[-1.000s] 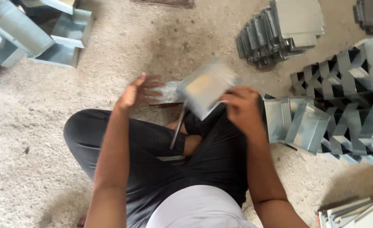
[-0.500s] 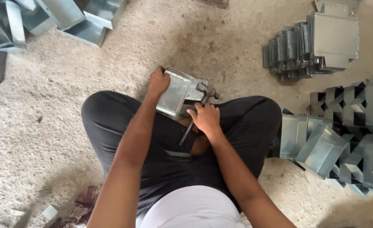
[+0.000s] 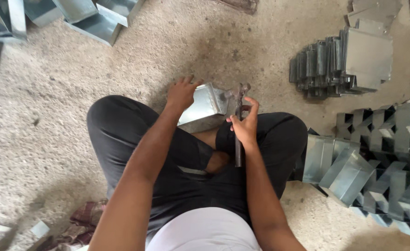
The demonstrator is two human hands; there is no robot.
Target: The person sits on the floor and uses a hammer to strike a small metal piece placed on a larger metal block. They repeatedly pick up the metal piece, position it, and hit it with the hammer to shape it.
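The left hand [image 3: 182, 93] lies spread, fingers open, over the top of a small box [image 3: 204, 103] of folded sheet metal, pressing it down against the left knee, while the right hand [image 3: 245, 124] is closed around the shaft of a hammer [image 3: 238, 125], gripping it close below the head. The hammer stands nearly upright in the view, its dark head touching or just beside the box's right edge, its handle running down over the lap. The person sits cross-legged on a rough concrete floor [image 3: 75, 69], in dark trousers [image 3: 121, 125] and a light shirt [image 3: 205, 230], with the box resting between the knees toward the middle of the floor. To the right, just beside the right knee, a long row of folded metal pieces [image 3: 381, 153] lies nested one against the next, reaching to the right edge of the view. Farther off, toward the floor's upper right, a stack of flat-folded pieces [image 3: 344, 65] stands on edge with one wide plate leaning on top. Toward the upper left corner, larger open metal boxes [image 3: 93, 18] lie tipped together. A crumpled cloth [image 3: 82, 221] and small metal scraps [image 3: 40, 228] sit near the lower left, beside the left arm.
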